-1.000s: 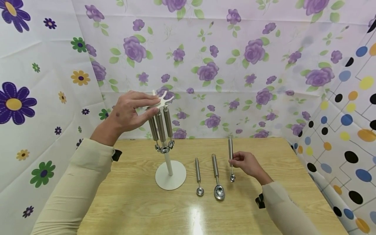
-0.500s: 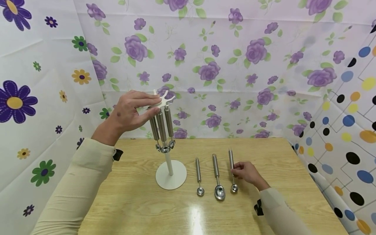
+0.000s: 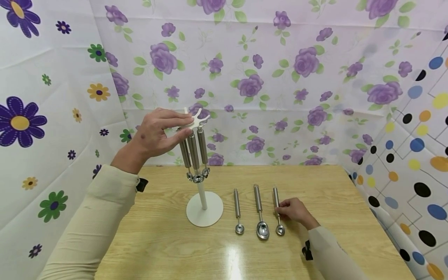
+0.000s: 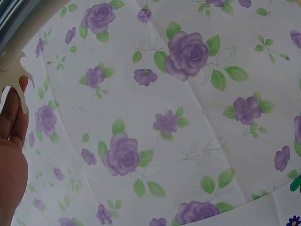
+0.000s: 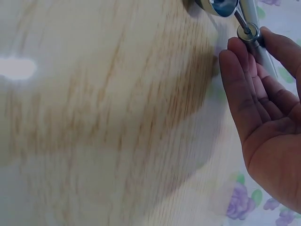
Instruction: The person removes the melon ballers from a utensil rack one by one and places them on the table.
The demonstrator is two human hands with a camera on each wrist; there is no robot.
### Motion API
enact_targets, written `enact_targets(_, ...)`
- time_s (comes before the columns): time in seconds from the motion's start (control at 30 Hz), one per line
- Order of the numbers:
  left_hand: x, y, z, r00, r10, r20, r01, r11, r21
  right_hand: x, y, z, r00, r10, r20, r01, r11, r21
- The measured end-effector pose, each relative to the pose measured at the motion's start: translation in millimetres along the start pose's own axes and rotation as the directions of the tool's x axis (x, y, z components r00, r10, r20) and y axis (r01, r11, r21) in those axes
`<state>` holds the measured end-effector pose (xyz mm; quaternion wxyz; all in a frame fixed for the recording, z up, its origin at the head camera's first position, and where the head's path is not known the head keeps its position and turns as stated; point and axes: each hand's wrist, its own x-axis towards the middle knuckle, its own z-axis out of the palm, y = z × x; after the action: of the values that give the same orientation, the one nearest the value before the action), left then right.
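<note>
In the head view, my left hand [image 3: 159, 130] holds the hooked top of a white utensil stand [image 3: 204, 212], fingers over it and thumb at its near side. That hooked top [image 4: 14, 77] shows at the edge of the left wrist view with fingers behind it. Several steel-handled scoops [image 3: 193, 151] hang from the hooks, bowls down. On the right, my right hand [image 3: 295, 212] pinches a melon baller [image 3: 276, 196] by the lower handle. Its handle [image 5: 249, 34] sits between thumb and fingertips in the right wrist view, close over the table.
Left of the held melon baller lie a larger oval scoop [image 3: 258, 198] and another small melon baller [image 3: 237, 204], handles pointing away. All are on a wooden table [image 3: 168, 249]. A flowered cloth [image 3: 224, 70] rises behind, with patterned cloths at both sides.
My right hand has brought the melon baller down and toward me, level with the row of scoops. My left hand stays on the stand's top.
</note>
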<state>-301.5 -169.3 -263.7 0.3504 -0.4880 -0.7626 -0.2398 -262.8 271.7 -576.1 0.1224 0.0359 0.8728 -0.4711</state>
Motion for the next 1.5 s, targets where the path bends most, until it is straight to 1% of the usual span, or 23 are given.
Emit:
enact_targets(0.33,0.3,-0.2,0.1,1.0,0.002,-0.005,-0.002,1.0,-0.004,0.8,0,2,1.0,0.014,-0.009,-0.015,1.0,-0.022)
enact_targets(0.63,1.4,0.6,0.6,1.0,-0.012,0.007,0.012,1.0,0.001,2.9,0,5,0.997,0.049,-0.054,-0.05,0.998,-0.026)
enact_targets(0.87,1.8,-1.0,-1.2,1.0,-0.009,0.01,0.009,1.0,-0.007,0.6,-3,3,0.998,0.032,-0.057,-0.035,0.998,-0.047)
enact_targets(1.0,2.2,-2.1,-2.0,1.0,0.003,0.008,-0.003,1.0,-0.02,-1.4,-8,-4,0.999,-0.017,-0.051,0.013,0.996,-0.094)
enact_targets(1.1,3.1,-1.5,-2.8,1.0,0.007,0.016,-0.007,1.0,-0.017,-3.2,-15,-11,0.996,-0.057,-0.066,0.049,0.992,-0.117)
enact_targets(1.17,4.0,-0.3,-3.3,1.0,0.0,0.024,0.0,1.0,0.002,-4.4,-23,-15,0.995,-0.076,-0.064,0.068,0.99,-0.122)
enact_targets(1.23,5.2,1.5,-3.8,0.999,-0.011,0.033,0.01,0.999,0.032,-4.7,-32,-19,0.994,-0.083,-0.071,0.075,0.992,-0.106)
enact_targets(1.37,8.3,5.1,-4.2,0.999,-0.026,0.042,0.023,0.996,0.083,-5.6,-53,-26,0.992,-0.108,-0.06,0.103,0.992,-0.079)
enact_targets(1.5,10.0,6.6,-3.3,0.998,-0.039,0.041,0.035,0.995,0.091,-6.1,-74,-33,0.987,-0.151,-0.049,0.148,0.987,-0.062)
